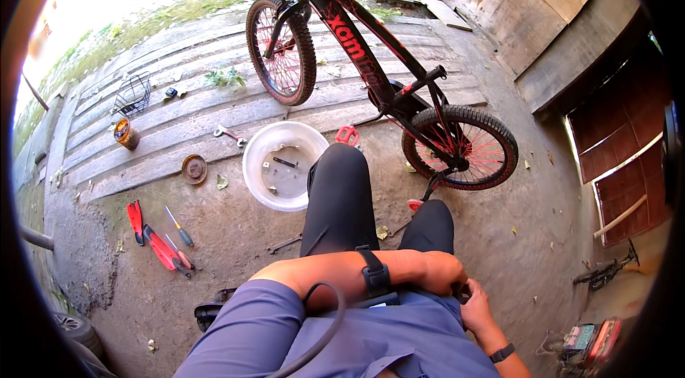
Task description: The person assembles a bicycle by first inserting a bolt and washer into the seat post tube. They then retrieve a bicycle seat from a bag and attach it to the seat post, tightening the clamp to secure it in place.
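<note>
Seated view down over a blue shirt and black trousers. Left hand (444,272) crossed over the lap at about 5 o'clock, fingers curled in a loose fist near the right hip; what sits inside the fist, if anything, cannot be told. Right hand (477,309) just below it, touching or nearly touching the left, fingers bent and mostly hidden, so openness cannot be told either. Black strap (374,274) wrapped around the left forearm, a dark wristband (501,354) on the right.

Beyond the knees, at 12 to 2 o'clock, a black and red bicycle (371,57) standing on dirt and concrete slabs, rear wheel (460,146) nearest the right knee. At 11 o'clock of the knees, a white round basin (285,164) holding small metal parts. At 9 o'clock, red-handled pliers (163,249) and screwdrivers (180,230) lying on the ground. Further out at 10 o'clock, a rusty tin can (126,133), a round lid (193,169) and a wire basket (133,94).
</note>
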`<action>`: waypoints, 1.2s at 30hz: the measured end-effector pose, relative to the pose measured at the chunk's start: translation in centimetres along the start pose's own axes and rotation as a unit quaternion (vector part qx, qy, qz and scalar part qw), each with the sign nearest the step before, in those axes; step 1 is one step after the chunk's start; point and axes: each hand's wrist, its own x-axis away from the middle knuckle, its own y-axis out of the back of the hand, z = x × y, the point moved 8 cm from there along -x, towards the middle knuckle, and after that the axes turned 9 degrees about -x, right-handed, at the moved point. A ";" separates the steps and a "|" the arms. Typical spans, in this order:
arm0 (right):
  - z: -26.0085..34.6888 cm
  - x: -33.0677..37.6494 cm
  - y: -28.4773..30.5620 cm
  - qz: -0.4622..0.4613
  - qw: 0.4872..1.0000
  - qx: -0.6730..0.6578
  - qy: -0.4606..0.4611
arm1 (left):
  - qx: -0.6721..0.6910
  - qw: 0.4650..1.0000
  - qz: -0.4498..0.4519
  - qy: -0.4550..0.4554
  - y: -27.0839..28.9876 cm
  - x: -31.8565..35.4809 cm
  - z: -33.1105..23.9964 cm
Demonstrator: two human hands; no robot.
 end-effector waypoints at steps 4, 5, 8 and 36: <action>-1.4 1.6 -0.1 0.039 0.992 -0.051 -0.107 | -0.006 1.000 -0.015 0.003 0.5 0.5 0.1; -1.6 2.2 -0.2 0.072 0.986 -0.054 -0.139 | -0.008 1.000 -0.015 0.010 0.6 0.7 0.1; -0.8 2.7 0.3 0.104 0.992 0.024 -0.069 | 0.000 1.000 -0.028 -0.005 0.7 0.7 0.0; 2.7 -1.1 0.2 0.056 0.996 0.055 -0.036 | -0.071 0.953 -0.253 0.149 5.6 13.7 9.5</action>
